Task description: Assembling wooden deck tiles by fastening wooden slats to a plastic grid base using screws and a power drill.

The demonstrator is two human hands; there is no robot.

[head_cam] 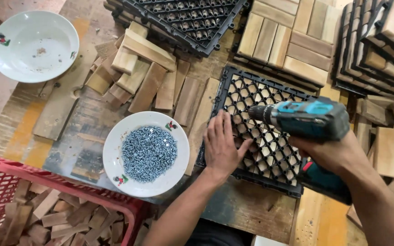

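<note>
Worn and paint-stained, the wooden bench [76,136] carried a clutter of short wood slats [147,77], with finished wooden tiles [292,41] stacked along its far edge. Toward the near right part of the bench lay a black plastic grid base [270,132], flat, its lattice side up. The left hand [222,146] pressed on the grid's near-left corner, fingers spread flat, pinching nothing. The right hand [329,152] was wrapped tight around the handle of a teal cordless drill [306,120].

The drill's long axis ran nearly level across the grid, its chuck pointing left toward the left hand's fingertips. That seemed the main risk: with the bit so near those fingers, a slip could have caught them. The grid might also have shifted under lighter pressure. A white bowl of screws [147,154] sat just left of the grid, near enough for a forearm to knock it.
</note>
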